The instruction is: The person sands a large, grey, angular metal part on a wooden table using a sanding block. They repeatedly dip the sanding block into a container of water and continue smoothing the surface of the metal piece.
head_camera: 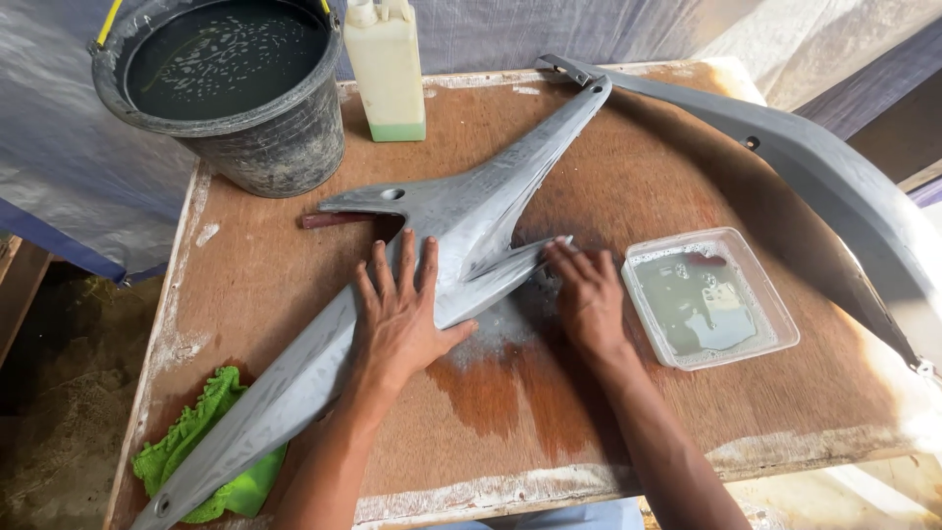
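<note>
A long grey plastic body panel (461, 211) with pointed arms lies diagonally across a wet brown wooden table (638, 186). My left hand (400, 312) lies flat on the panel's middle, fingers spread, pressing it down. My right hand (587, 294) presses its fingertips against the tip of the panel's short right arm; whether it holds a small pad or paper there is hidden by the fingers. A wet, whitish smear spreads on the board between the two hands.
A black bucket (231, 83) of dark water stands at the back left, a pale plastic bottle (386, 69) beside it. A square clear tray (708, 296) of cloudy water sits right of my right hand. A green cloth (186, 447) lies under the panel's near end. Another grey panel (824, 172) curves along the right edge.
</note>
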